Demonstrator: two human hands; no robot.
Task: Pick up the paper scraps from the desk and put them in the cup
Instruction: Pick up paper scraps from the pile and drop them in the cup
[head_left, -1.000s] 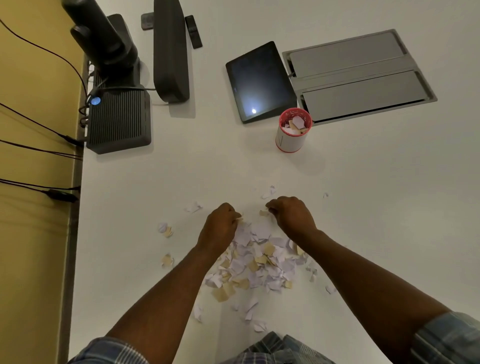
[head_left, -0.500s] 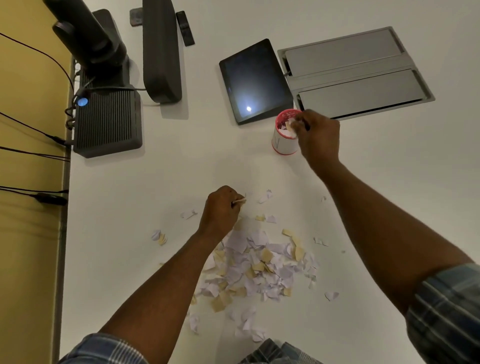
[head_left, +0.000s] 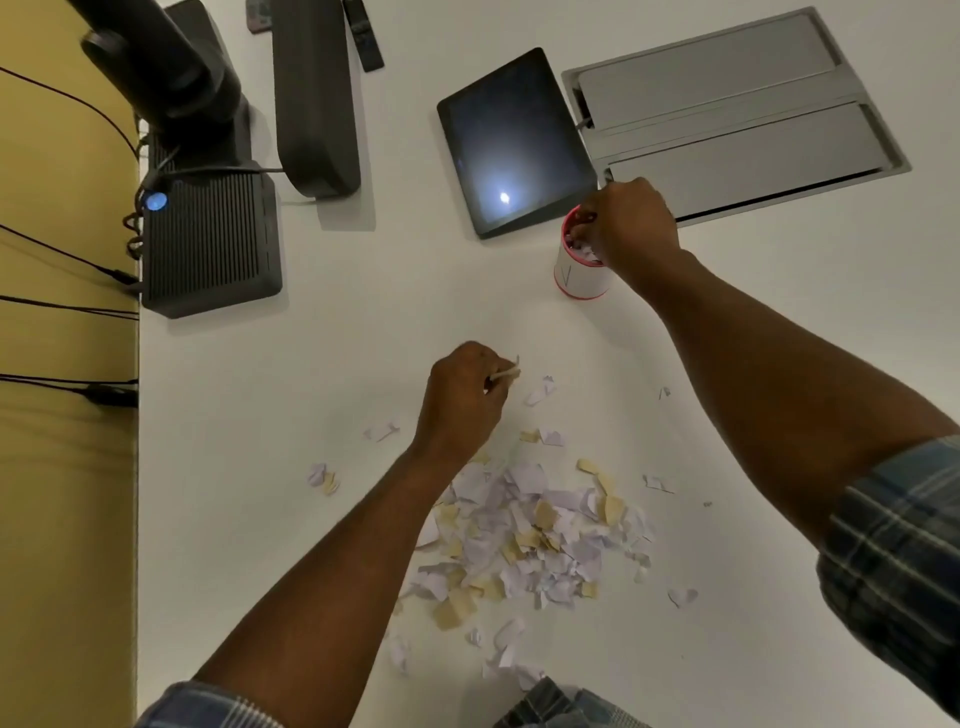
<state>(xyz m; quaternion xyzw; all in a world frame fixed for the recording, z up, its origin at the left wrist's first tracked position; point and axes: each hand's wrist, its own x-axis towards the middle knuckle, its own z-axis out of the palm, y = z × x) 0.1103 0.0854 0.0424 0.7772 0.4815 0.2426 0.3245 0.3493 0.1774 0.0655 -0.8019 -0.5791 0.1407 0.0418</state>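
A pile of white and tan paper scraps (head_left: 530, 535) lies on the white desk (head_left: 727, 364) in front of me, with loose bits scattered around it. The white cup (head_left: 576, 275) with a red rim stands beyond the pile, beside a dark tablet. My right hand (head_left: 631, 226) is over the cup's mouth, fingers dipped into it and covering most of the opening; whether it holds scraps is hidden. My left hand (head_left: 462, 400) hovers just past the pile, fingers pinched on a few paper scraps (head_left: 506, 373) that stick out from its fingertips.
A dark tablet (head_left: 511, 140) lies left of the cup. A grey cable hatch (head_left: 727, 109) is set into the desk behind it. At the far left stand a black ribbed box (head_left: 208, 244), a monitor stand (head_left: 311, 98) and cables along the yellow wall.
My right hand went from the pile up to the cup and now reaches into its mouth. My left hand lifted off the pile with scraps pinched in it.
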